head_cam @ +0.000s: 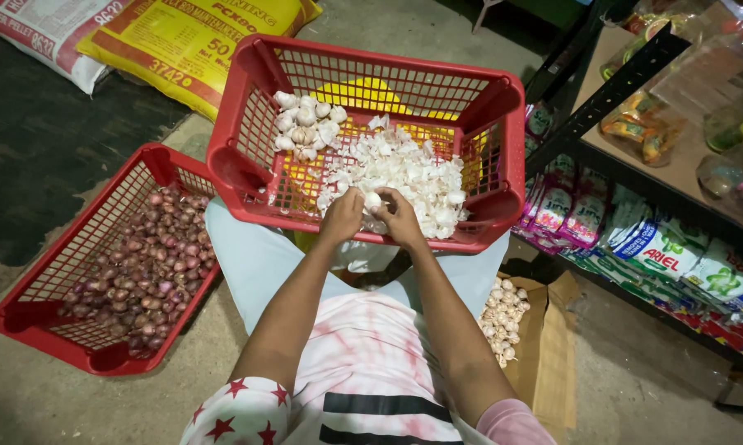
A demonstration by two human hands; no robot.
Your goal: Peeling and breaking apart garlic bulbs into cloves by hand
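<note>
gripping one garlic bulb [373, 200] between them, both hands [371, 216] closed, above red basket [248, 169].

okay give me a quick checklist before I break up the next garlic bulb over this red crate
1. Bulb gripped by both hands: left hand and right hand meet on a garlic bulb: ok.
2. Hands over the red crate: ok.
3. Whole bulbs left in the crate's corner: ok.
4. Room for the loose pile: ok.
5. More garlic in the cardboard box: ok.
6. Bulb already split: cannot tell.
</note>
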